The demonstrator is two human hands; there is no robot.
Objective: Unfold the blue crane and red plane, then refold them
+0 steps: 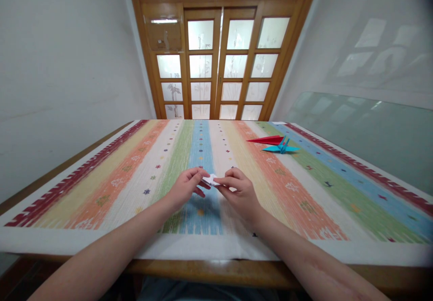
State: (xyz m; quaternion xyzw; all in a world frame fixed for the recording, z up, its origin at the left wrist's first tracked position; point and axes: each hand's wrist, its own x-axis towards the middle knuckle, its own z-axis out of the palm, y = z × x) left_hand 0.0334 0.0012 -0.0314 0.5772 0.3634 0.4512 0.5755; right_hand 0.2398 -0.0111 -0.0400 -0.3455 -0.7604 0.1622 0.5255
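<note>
Left hand: my left hand (185,187) hovers just above the cloth, near the middle of the table, fingers curled inward and pinching the left end of the small white folded paper (211,180) between thumb and fingertips.

Right hand: my right hand (239,192) meets it from the other side, thumb and forefinger clamped on the right end of the same paper, the other fingers tucked under.

Paper: the white piece sits between my two hands, held slightly off the cloth over the blue stripe; it is small and already folded, though I cannot tell its exact shape because my fingers cover most of it.

Forearms: both of my bare arms come in from the near edge of the table and converge toward the paper.

Cloth: a striped tablecloth (101,188) covers the table, with bands of red, yellow, orange, white, green and blue running away from me and small motifs scattered along them.

Table edge: a wooden table (209,269) rim shows below the near hem of the cloth.

Far right: a red folded paper shape (269,140) and a blue paper crane (281,148) lie touching or nearly touching each other, well apart from my hands.

Behind: a wooden door with frosted glass panes (219,66) stands beyond the far end of the table, white walls on either side.
</note>
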